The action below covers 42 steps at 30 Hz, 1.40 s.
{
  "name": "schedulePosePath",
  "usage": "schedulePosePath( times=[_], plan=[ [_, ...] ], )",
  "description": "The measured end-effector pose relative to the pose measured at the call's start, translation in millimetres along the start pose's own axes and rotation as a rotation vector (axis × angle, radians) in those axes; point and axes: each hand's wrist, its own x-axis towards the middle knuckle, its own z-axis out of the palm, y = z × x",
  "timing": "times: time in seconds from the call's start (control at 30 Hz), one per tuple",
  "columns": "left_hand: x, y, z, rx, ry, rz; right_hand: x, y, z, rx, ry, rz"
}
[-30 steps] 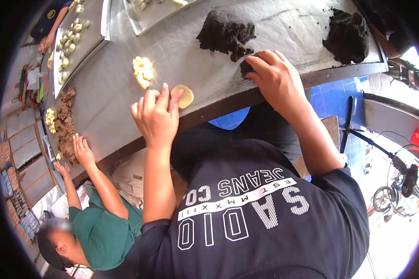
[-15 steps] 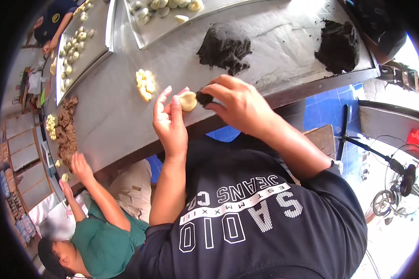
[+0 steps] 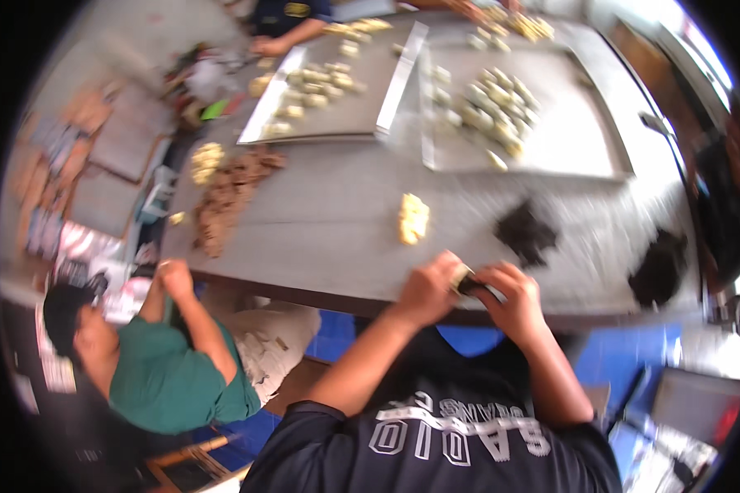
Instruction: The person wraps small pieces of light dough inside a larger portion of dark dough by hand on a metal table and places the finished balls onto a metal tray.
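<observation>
My left hand (image 3: pixel 427 289) and my right hand (image 3: pixel 510 297) meet at the near edge of the grey table (image 3: pixel 321 222). Between their fingers sits a small pale dough piece with a dark filling lump (image 3: pixel 467 283); both hands close around it. Just beyond my hands lies a heap of yellow dough (image 3: pixel 413 218). To the right of it are two mounds of dark paste, the nearer mound (image 3: pixel 526 232) close to my right hand and the second mound (image 3: pixel 656 267) further right.
Two metal trays hold several pale dough pieces, the right tray (image 3: pixel 543 156) and the left tray (image 3: pixel 337 115). Brown crumbly filling (image 3: pixel 226 193) lies at the table's left. A person in a green shirt (image 3: pixel 168 378) crouches at the left edge. Another person's arm (image 3: pixel 292 37) reaches in at the far side.
My right hand left the dark mound with a lump of filling and came to my left hand, which holds the dough. The view swung upward, showing the trays.
</observation>
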Motion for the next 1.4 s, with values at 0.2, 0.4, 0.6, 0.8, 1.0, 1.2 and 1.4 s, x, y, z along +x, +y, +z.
schedulePosePath(
  times=[0.2,0.4,0.6,0.8,1.0,1.2,1.4],
  plan=[
    [-16,-3,13,0.031,0.003,-0.024,-21,-19,28,-0.326,-0.058,-0.168],
    [-2,-5,6,-0.371,-0.22,0.032,-5,-25,-2,-0.091,-0.062,0.155],
    [-9,-14,0,-0.23,-0.276,-0.013,19,-10,13,0.057,-0.195,0.319],
    [-2,1,22,-0.185,-0.228,0.058,3,-7,-17,-0.262,-0.098,0.1],
    [-15,-2,9,-0.761,-0.117,-0.3,32,-73,2,-0.153,-0.106,-0.207],
    [1,1,6,-0.865,-0.219,-0.271,-20,17,-80,-0.53,0.082,0.101],
    [7,-3,14,-0.955,-0.347,-0.329,-47,67,-90,-0.697,0.108,0.14]
  ],
)
